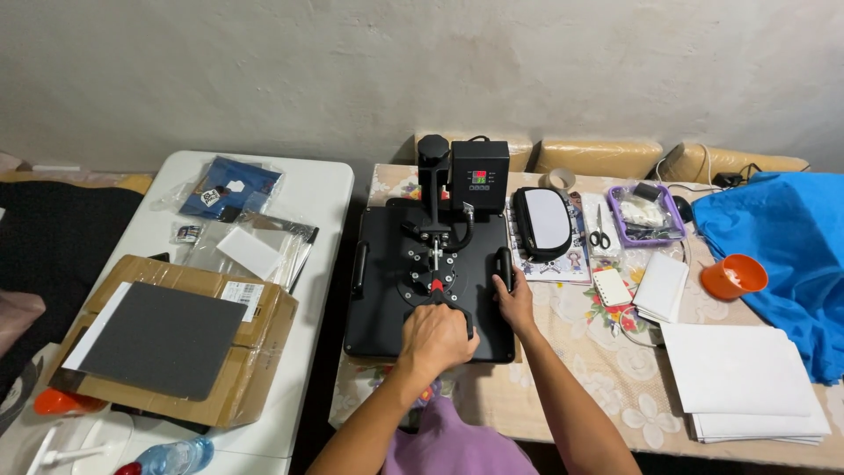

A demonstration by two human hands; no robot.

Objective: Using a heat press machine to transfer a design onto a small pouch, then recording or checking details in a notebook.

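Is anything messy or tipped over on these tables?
Yes, a little. The orange cup lies on its side by the blue cloth. The cardboard box sits crooked and pokes past the white table. The left hand grips the handle of the black press; the right hand rests on its edge.

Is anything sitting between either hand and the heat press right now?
Nothing visible does. The left hand is closed on the front handle of the black heat press, and the right hand rests against the press's right edge by its side handle. The scissors and notepad lie apart, further right.
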